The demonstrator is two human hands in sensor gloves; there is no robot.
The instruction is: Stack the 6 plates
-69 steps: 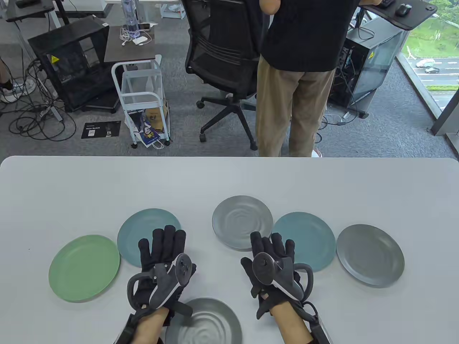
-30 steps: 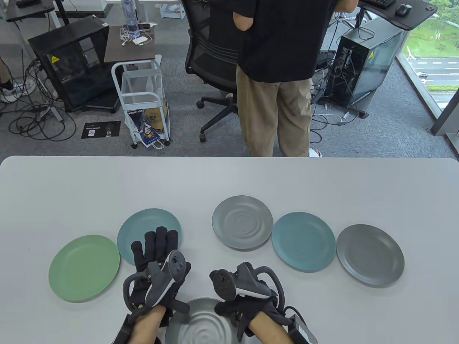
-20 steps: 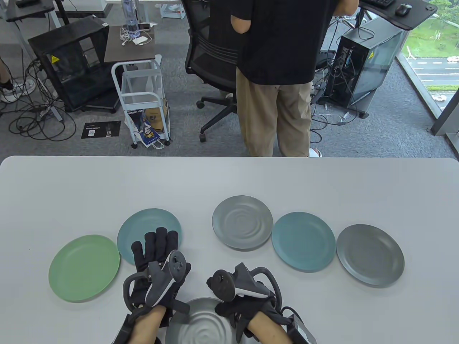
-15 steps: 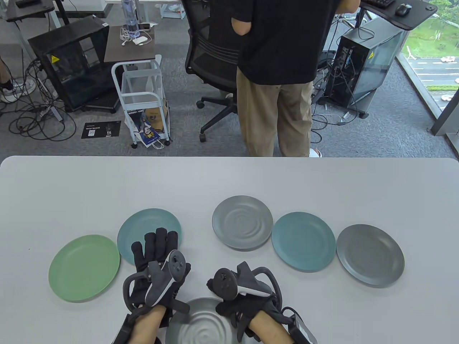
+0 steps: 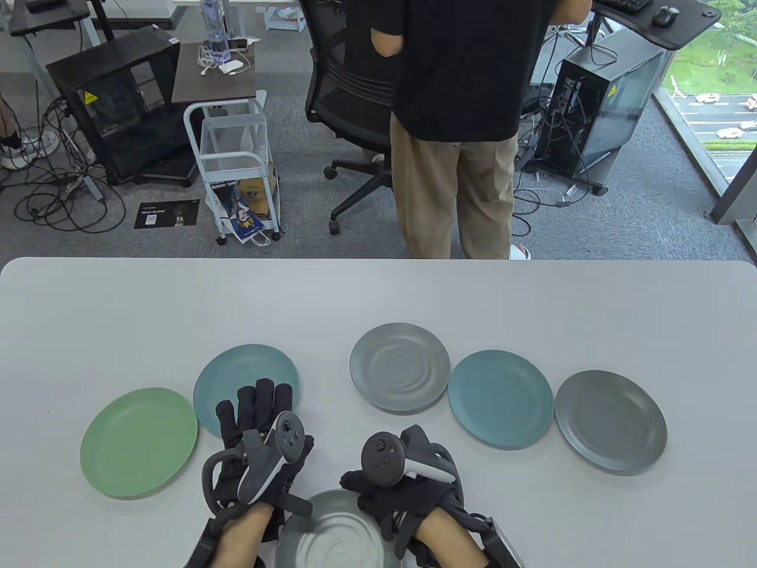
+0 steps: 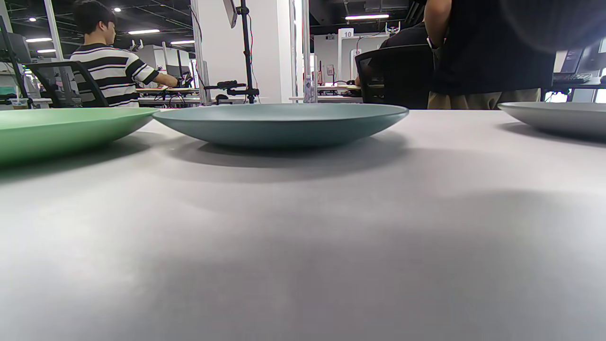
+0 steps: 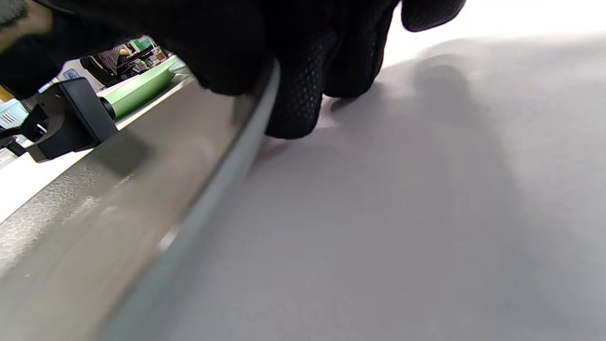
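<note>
Six plates lie on the white table (image 5: 378,296). The row holds a green plate (image 5: 139,442), a teal plate (image 5: 245,373), a grey plate (image 5: 400,367), a second teal plate (image 5: 500,397) and a dark grey plate (image 5: 610,421). A near grey plate (image 5: 331,535) sits at the front edge. My left hand (image 5: 257,426) lies flat with its fingers spread over the near rim of the left teal plate. My right hand (image 5: 393,500) grips the right rim of the near grey plate. In the right wrist view my fingers (image 7: 293,90) curl around that rim (image 7: 222,175).
The left wrist view looks low across the table at the teal plate (image 6: 279,123), the green plate (image 6: 57,132) and a grey plate (image 6: 558,116). A person (image 5: 455,118) and an office chair (image 5: 361,106) stand beyond the far table edge.
My right hand came back from beside the middle grey plate to the near grey plate and took hold of its right rim; its tracker has since turned upward. My left hand barely moved.
</note>
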